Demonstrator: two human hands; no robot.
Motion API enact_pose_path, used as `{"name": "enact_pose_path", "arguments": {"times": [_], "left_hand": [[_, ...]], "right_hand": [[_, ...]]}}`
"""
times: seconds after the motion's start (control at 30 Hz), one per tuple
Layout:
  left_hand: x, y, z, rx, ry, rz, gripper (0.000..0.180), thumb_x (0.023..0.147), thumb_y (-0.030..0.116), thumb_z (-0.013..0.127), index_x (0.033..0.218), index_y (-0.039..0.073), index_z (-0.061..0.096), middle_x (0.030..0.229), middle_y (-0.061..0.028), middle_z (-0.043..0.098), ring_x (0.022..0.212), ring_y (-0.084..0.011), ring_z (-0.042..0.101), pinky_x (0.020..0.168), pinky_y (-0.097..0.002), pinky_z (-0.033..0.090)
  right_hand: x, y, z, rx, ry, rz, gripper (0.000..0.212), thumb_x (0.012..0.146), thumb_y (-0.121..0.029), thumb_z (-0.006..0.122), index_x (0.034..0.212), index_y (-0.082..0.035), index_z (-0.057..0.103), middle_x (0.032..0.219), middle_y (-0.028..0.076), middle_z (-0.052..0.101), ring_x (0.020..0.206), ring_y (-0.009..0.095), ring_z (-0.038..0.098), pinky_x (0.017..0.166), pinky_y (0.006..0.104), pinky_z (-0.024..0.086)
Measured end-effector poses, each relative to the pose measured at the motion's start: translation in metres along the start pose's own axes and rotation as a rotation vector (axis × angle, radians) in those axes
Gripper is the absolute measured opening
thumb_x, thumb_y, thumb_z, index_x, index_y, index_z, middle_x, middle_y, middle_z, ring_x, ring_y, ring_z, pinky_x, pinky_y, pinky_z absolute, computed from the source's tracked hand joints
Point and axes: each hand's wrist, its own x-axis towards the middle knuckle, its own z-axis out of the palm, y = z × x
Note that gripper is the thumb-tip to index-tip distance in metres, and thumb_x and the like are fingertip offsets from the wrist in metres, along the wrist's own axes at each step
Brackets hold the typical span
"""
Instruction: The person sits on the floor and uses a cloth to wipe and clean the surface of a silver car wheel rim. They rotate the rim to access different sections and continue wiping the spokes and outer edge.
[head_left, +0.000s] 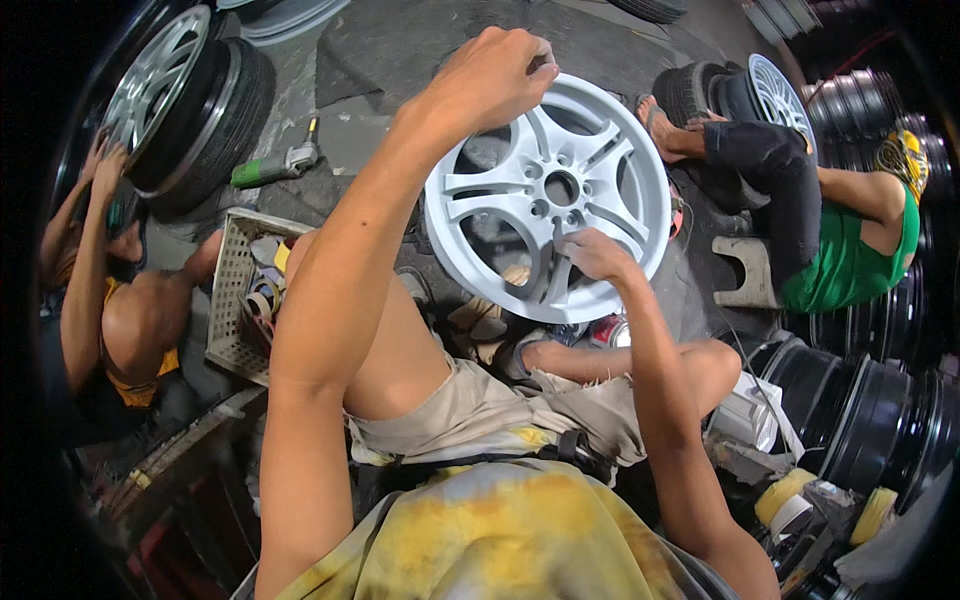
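Observation:
A pale grey alloy wheel rim (460, 205) stands tilted in front of me, its spoked face turned toward me. My left hand (492, 78) is at its far upper edge, fingers curled over the lip and closed on it. Lower on the face, my right hand (597, 253) presses bunched fingers against a spoke just below the centre hole. Whatever may lie under those fingertips is hidden. Behind the rim's lower openings, part of a foot and some cloth show.
A green angle grinder (270, 167) lies on the floor at left, beyond a plastic crate (228, 290) of supplies. Co-workers sit on both sides with wheels (160, 80). A low stool (745, 275) stands at right, near stacked dark rims (865, 420). A red can (610, 331) sits by my leg.

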Motion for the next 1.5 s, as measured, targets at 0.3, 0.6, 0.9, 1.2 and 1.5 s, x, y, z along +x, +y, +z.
{"name": "enact_pose_path", "arguments": {"times": [0.3, 0.6, 0.9, 1.2, 1.5], "left_hand": [[-0.006, 0.004, -0.010, 0.055, -0.017, -0.012, 0.026, 0.094, 0.020, 0.059, 0.100, -0.001, 0.073, 0.087, -0.0228, 0.072, 0.084, -0.0407, 0.070, 0.079, -0.0460, 0.056], [-0.010, 0.001, -0.023, -0.033, 0.007, 0.015, 0.026, 0.092, 0.020, 0.060, 0.091, -0.004, 0.070, 0.086, -0.0306, 0.066, 0.088, -0.0490, 0.064, 0.078, -0.0532, 0.051], [-0.002, 0.007, -0.015, -0.054, -0.038, 0.052, 0.027, 0.092, 0.019, 0.059, 0.089, -0.006, 0.068, 0.086, -0.0314, 0.065, 0.088, -0.0489, 0.064, 0.078, -0.0530, 0.051], [-0.007, 0.004, -0.028, -0.027, -0.055, 0.001, 0.024, 0.091, 0.017, 0.058, 0.089, -0.005, 0.069, 0.086, -0.0314, 0.065, 0.089, -0.0484, 0.064, 0.078, -0.0528, 0.051], [-0.010, -0.005, -0.026, -0.013, -0.057, 0.023, 0.024, 0.090, 0.017, 0.059, 0.092, -0.004, 0.070, 0.085, -0.0305, 0.066, 0.088, -0.0464, 0.066, 0.077, -0.0503, 0.052]], "right_hand": [[0.003, -0.029, 0.030, -0.071, 0.377, 0.450, 0.027, 0.091, -0.022, 0.053, 0.096, -0.002, 0.071, 0.095, 0.029, 0.068, 0.096, 0.046, 0.066, 0.084, 0.0527, 0.051], [0.009, -0.047, 0.033, -0.032, 0.462, 0.459, 0.027, 0.090, -0.018, 0.054, 0.105, -0.006, 0.073, 0.095, 0.028, 0.069, 0.094, 0.047, 0.064, 0.081, 0.0536, 0.048], [-0.014, 0.005, -0.001, 0.346, 0.399, 0.173, 0.030, 0.097, -0.022, 0.057, 0.096, 0.003, 0.072, 0.067, 0.006, 0.063, 0.062, 0.020, 0.057, 0.062, 0.0372, 0.046], [-0.076, -0.046, 0.080, 0.294, 0.187, 0.296, 0.033, 0.095, -0.022, 0.053, 0.093, 0.006, 0.069, 0.094, 0.029, 0.070, 0.090, 0.038, 0.071, 0.080, 0.0442, 0.054], [-0.038, -0.018, 0.079, -0.228, 0.208, 0.042, 0.027, 0.096, -0.023, 0.057, 0.100, 0.001, 0.069, 0.066, 0.012, 0.051, 0.064, 0.017, 0.054, 0.062, 0.0398, 0.047]]}}
